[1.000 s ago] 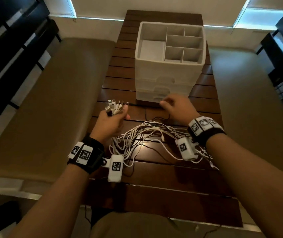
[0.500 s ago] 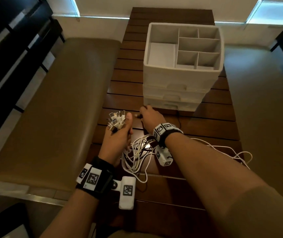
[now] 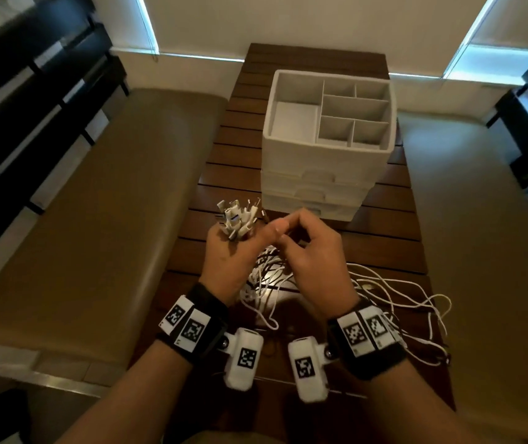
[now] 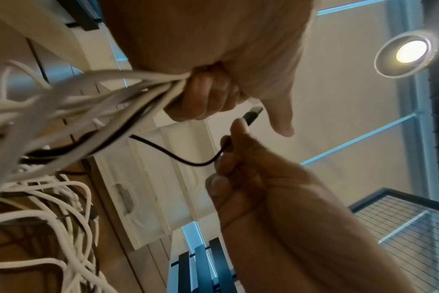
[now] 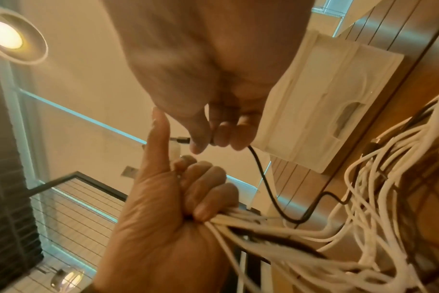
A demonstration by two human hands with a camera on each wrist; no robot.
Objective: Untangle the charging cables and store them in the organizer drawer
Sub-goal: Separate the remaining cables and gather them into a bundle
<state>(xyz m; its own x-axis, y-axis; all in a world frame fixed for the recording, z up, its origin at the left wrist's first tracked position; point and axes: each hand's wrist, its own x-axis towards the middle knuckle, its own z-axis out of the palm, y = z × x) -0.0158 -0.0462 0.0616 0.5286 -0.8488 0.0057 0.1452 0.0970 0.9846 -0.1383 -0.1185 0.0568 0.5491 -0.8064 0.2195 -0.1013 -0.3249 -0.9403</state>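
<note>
Centrally, the left hand [image 3: 227, 251] clenches a bundle of white cable ends [image 3: 235, 219]; the right hand [image 3: 307, 248] pinches a black cable [image 4: 173, 154] by its plug. Loose cables [image 3: 384, 293] sprawl on the desk [image 3: 384, 238], lower right; the organizer [image 3: 326, 161] stands above centre. Risk: pulling the black cable could tighten knots in the tangle.

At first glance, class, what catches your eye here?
The left hand grips a bunch of white cables, plugs fanned upward, above the wooden table. Beside it, the right hand pinches a black cable. Behind stands a white drawer organizer.
</note>
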